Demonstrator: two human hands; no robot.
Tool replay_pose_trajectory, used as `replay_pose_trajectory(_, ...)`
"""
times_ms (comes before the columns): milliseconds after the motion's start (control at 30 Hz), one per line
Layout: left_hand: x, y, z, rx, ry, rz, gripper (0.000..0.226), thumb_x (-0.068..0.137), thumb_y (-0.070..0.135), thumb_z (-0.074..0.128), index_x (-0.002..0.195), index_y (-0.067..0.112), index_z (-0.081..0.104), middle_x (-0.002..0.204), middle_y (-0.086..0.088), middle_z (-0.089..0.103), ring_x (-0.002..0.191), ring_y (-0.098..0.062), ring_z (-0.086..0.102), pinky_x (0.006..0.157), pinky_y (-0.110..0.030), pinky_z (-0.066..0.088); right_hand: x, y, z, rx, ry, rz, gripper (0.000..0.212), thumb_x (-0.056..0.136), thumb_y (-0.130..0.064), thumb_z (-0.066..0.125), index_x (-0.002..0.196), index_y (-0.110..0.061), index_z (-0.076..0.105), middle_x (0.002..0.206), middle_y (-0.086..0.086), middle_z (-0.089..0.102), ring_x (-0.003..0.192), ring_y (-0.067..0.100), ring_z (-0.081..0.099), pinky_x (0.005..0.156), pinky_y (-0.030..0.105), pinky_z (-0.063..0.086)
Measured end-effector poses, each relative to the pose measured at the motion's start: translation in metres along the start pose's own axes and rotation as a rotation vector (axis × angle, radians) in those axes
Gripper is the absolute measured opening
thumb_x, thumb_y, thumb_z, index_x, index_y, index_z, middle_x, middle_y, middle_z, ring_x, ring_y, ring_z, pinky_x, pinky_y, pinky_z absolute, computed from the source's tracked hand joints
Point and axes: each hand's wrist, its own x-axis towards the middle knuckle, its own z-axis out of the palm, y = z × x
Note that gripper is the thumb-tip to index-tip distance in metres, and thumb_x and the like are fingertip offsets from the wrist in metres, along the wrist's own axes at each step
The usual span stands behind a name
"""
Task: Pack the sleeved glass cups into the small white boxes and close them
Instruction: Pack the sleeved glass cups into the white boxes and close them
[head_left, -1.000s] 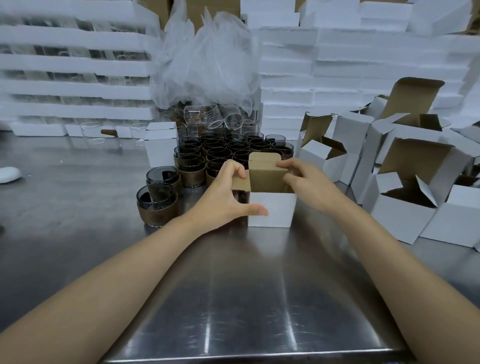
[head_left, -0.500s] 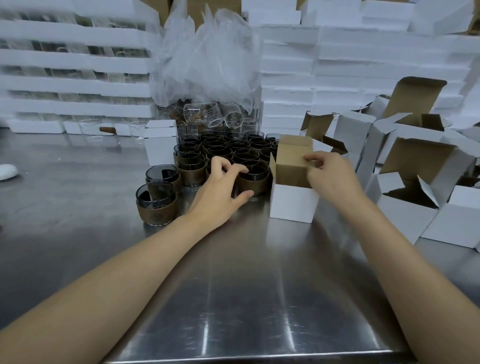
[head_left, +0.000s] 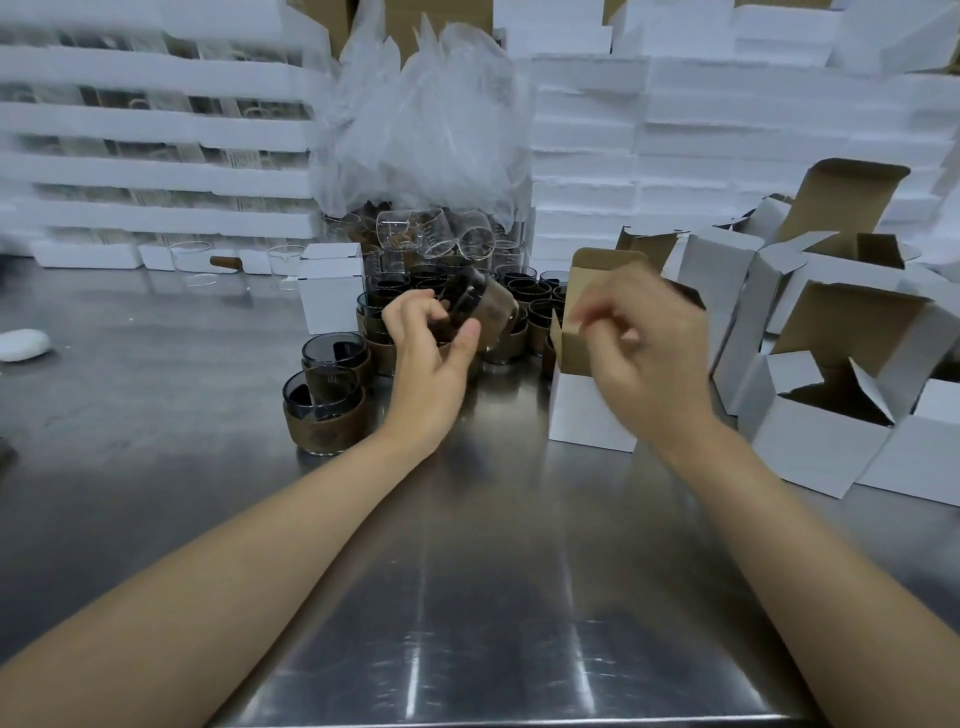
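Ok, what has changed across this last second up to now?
The box slid right, and the left hand let go of it, reached into the cups and now holds one cup lifted and tilted. The right hand stayed at the box's open flap, blurred, so its grip is unclear. The two front cups and the open boxes on the right have not moved.

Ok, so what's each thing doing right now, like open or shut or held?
Left hand: fingers grip a sleeved cup.
Held sleeved cup: off the table, tilted.
Right hand: blurred, by the box flap.
Box by right hand: open, lid up.
Cups on table: upright.
Box behind cups: closed.
Boxes at right: open.
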Motion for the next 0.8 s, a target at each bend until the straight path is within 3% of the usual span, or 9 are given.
replay_pose_trajectory(67, 0.001, 0.002, 0.0, -0.161, 0.018, -0.056, 0.018, 0.096, 0.013, 0.053, 0.095, 0.018, 0.036, 0.126, -0.009, 0.032, 0.114, -0.019, 0.046, 0.091, -0.014, 0.042, -0.005, -0.015, 0.011, 0.313, -0.317, 0.227, 0.022, 0.074, -0.001, 0.044, 0.065, -0.012, 0.061, 0.062, -0.005, 0.06, 0.058, 0.007, 0.057, 0.056, 0.019, 0.043)
replay_pose_trajectory(133, 0.002, 0.002, -0.001, -0.298, 0.018, -0.104, 0.015, 0.091, 0.021, 0.05, 0.095, 0.023, 0.036, 0.126, -0.002, 0.039, 0.097, -0.001, 0.052, 0.089, -0.027, 0.045, -0.019, -0.022, 0.028, 0.469, -0.65, 0.587, 0.024, 0.081, 0.005, 0.044, 0.071, -0.013, 0.057, 0.067, 0.002, 0.065, 0.059, 0.011, 0.063, 0.052, 0.022, 0.05)
replay_pose_trajectory(200, 0.002, 0.002, -0.002, -0.401, 0.033, -0.124, 0.012, 0.089, 0.023, 0.048, 0.096, 0.022, 0.037, 0.117, 0.005, 0.044, 0.084, 0.004, 0.05, 0.085, -0.033, 0.043, -0.032, -0.021, 0.042, 0.434, -0.748, 0.795, 0.019, 0.087, 0.005, 0.046, 0.086, -0.013, 0.05, 0.081, 0.011, 0.064, 0.065, 0.018, 0.066, 0.058, 0.032, 0.057)
replay_pose_trajectory(267, 0.003, 0.002, -0.001, -0.469, 0.048, -0.125, 0.01, 0.088, 0.022, 0.046, 0.094, 0.021, 0.038, 0.116, 0.004, 0.045, 0.09, -0.002, 0.048, 0.09, -0.038, 0.039, -0.036, -0.018, 0.051, 0.483, -0.656, 0.93, 0.03, 0.09, 0.003, 0.051, 0.114, -0.012, 0.042, 0.096, 0.016, 0.06, 0.062, 0.022, 0.064, 0.065, 0.037, 0.06)
replay_pose_trajectory(333, 0.003, 0.003, -0.002, -0.437, 0.043, -0.117, 0.014, 0.084, 0.028, 0.047, 0.094, 0.021, 0.041, 0.119, 0.003, 0.047, 0.099, -0.005, 0.049, 0.096, -0.037, 0.04, -0.035, -0.009, 0.054, 0.693, -0.532, 1.035, 0.071, 0.09, 0.003, 0.058, 0.143, -0.024, 0.019, 0.111, 0.016, 0.055, 0.061, 0.022, 0.065, 0.065, 0.034, 0.06)
replay_pose_trajectory(400, 0.001, 0.004, -0.002, -0.372, -0.033, -0.12, 0.026, 0.077, 0.037, 0.045, 0.098, 0.021, 0.044, 0.119, 0.003, 0.051, 0.105, -0.01, 0.051, 0.098, -0.04, 0.042, -0.036, -0.005, 0.057, 0.825, -0.492, 0.989, 0.089, 0.088, 0.003, 0.063, 0.148, -0.034, 0.008, 0.117, 0.014, 0.055, 0.072, 0.023, 0.069, 0.07, 0.034, 0.059)
replay_pose_trajectory(533, -0.004, 0.005, 0.0, -0.336, -0.226, -0.147, 0.025, 0.084, 0.024, 0.041, 0.108, 0.023, 0.049, 0.121, -0.004, 0.054, 0.113, -0.02, 0.053, 0.102, -0.056, 0.042, -0.038, -0.002, 0.058, 0.894, -0.321, 0.925, 0.073, 0.086, 0.008, 0.064, 0.144, -0.023, 0.03, 0.121, 0.015, 0.059, 0.092, 0.018, 0.07, 0.078, 0.035, 0.058)
replay_pose_trajectory(667, -0.005, 0.009, -0.001, -0.342, -0.265, -0.195, 0.032, 0.087, 0.022, 0.038, 0.117, 0.023, 0.047, 0.132, -0.011, 0.053, 0.126, -0.025, 0.049, 0.108, -0.054, 0.038, -0.039, 0.003, 0.059, 0.939, -0.243, 0.946, 0.07, 0.085, 0.009, 0.065, 0.139, -0.023, 0.034, 0.113, 0.01, 0.061, 0.089, 0.02, 0.071, 0.084, 0.04, 0.058)
replay_pose_trajectory(800, -0.006, 0.008, -0.001, -0.357, -0.32, -0.2, 0.034, 0.089, 0.023, 0.038, 0.121, 0.023, 0.049, 0.128, -0.006, 0.057, 0.12, -0.02, 0.054, 0.103, -0.044, 0.045, -0.039, 0.002, 0.06, 0.952, -0.241, 0.924, 0.07, 0.085, 0.011, 0.063, 0.139, -0.021, 0.034, 0.124, 0.015, 0.057, 0.098, 0.022, 0.069, 0.08, 0.036, 0.058)
